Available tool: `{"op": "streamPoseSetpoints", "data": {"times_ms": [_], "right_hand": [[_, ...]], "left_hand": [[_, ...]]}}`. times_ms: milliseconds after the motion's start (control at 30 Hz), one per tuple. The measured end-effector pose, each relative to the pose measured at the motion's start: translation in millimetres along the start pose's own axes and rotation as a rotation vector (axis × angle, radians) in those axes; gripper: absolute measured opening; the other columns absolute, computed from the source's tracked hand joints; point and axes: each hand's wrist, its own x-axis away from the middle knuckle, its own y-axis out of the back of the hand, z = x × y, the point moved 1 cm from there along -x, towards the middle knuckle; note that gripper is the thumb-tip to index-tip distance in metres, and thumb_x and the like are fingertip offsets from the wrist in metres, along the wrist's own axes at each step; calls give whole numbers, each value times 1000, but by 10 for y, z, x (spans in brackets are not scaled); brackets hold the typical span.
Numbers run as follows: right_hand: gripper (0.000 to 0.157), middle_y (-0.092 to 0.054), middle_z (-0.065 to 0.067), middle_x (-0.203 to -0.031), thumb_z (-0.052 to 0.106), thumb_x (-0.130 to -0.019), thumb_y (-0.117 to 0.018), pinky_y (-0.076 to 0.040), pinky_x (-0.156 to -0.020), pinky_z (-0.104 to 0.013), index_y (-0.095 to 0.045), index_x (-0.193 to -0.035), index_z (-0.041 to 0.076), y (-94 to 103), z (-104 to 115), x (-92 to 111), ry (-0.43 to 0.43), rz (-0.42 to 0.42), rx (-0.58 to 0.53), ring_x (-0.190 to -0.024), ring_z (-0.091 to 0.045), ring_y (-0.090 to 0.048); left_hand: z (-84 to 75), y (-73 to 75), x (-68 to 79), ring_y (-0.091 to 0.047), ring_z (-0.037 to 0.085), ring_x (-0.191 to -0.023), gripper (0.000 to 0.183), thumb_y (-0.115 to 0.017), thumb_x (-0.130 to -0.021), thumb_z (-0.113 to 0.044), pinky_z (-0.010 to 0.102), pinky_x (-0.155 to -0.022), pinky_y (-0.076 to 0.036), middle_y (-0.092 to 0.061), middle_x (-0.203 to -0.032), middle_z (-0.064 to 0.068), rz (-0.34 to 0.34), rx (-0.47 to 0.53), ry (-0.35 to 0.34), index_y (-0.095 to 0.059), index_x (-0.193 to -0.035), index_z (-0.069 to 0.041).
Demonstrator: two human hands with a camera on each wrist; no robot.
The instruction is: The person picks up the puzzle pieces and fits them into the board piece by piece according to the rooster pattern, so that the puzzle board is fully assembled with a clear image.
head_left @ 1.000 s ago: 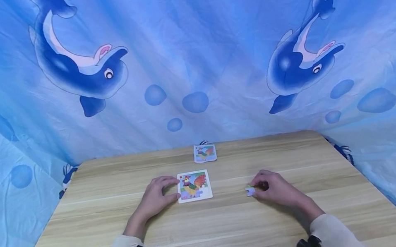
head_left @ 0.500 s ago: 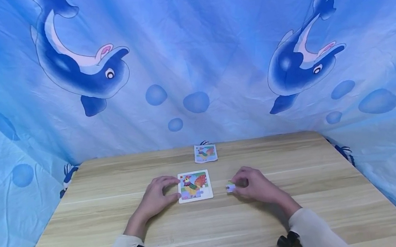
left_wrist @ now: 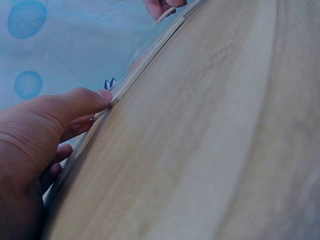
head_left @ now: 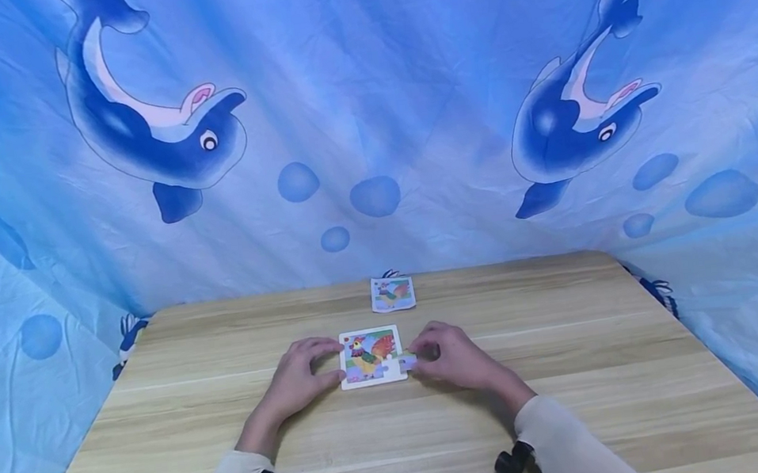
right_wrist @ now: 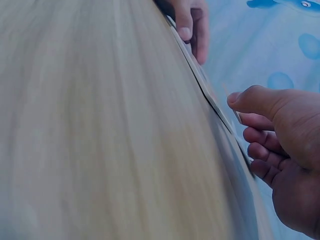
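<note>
A square jigsaw puzzle board (head_left: 373, 382) with a white border and a rooster picture lies flat on the table, with a white gap at its lower right. At the board's left edge is my left hand (head_left: 303, 370), holding it with the thumb near the lower corner and a finger near the upper one. My right hand (head_left: 454, 356) pinches a small lilac and green puzzle piece (head_left: 407, 362) over the board's right border, beside the gap. In the right wrist view, the thumb (right_wrist: 242, 100) and index finger hold the piece above the table, seen almost edge-on.
Behind the board lies a small rooster picture card (head_left: 392, 294). The wooden table (head_left: 392, 442) extends around both hands. A blue dolphin-print cloth (head_left: 362, 111) hangs behind and along the sides.
My right hand has moved left with the puzzle piece, from well right of the board to its right border. The left hand and the board have stayed in place.
</note>
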Motion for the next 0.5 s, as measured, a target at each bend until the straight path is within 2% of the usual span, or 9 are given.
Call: {"op": "streamPoseSetpoints", "data": {"times_ms": [233,367,500], "right_hand": [[23,-67,3,-104,21,-87,-82,-52,-84,-25,-78,-108,11,-106,64,-83,25,25,22,-96,-10,-60],[24,-67,1,-102,21,-87,-83,-52,-82,-26,-79,-107,10,-156,86,-122,49,24,22,-94,-11,-59],[25,-66,2,-102,23,-87,-84,-50,-79,-23,-79,-108,11,-197,103,-146,38,38,18,-91,-10,-57]], "left_hand": [[-2,1,-9,-47,38,-141,46,-83,-86,-31,68,-117,-32,-63,-142,7,0,-5,-4,-72,-129,-20],[-1,-1,-10,-47,38,-141,45,-83,-86,-31,68,-117,-32,-64,-142,7,2,0,-7,-72,-128,-20],[5,-2,-6,-48,38,-141,45,-82,-86,-30,68,-117,-32,-64,-142,8,2,1,-7,-72,-128,-20]]}}
